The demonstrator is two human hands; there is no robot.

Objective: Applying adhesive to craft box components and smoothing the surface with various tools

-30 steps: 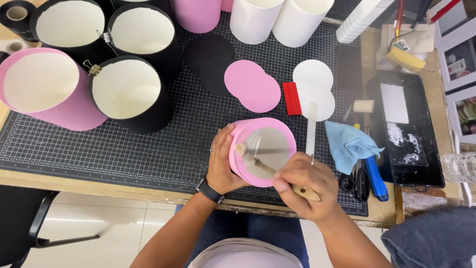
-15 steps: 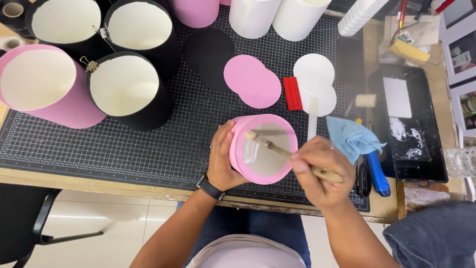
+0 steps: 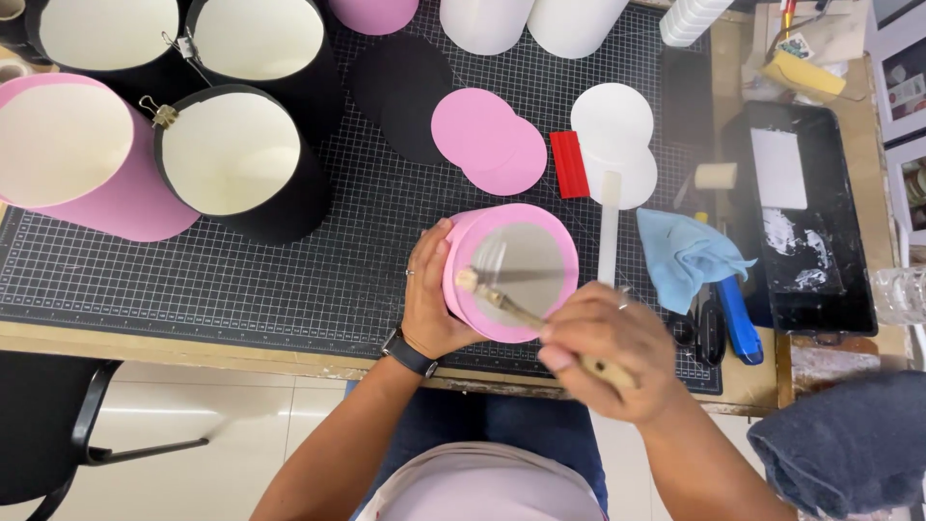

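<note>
Left hand (image 3: pixel 432 301) is gripping the small pink round box (image 3: pixel 511 272) at the surface's (image 3: pixel 241 280) front edge, while the right hand (image 3: pixel 606 345) is clenching a brush (image 3: pixel 502 301) inside it.

1. Black tablet-like slab (image 3: pixel 805 217), right of cutting mat, lying flat; pale rectangular sheet on upper part, white smears below.
2. Printed cards or packages (image 3: pixel 907 87), far right edge, partly cut off; white borders, dark pictures.
</note>
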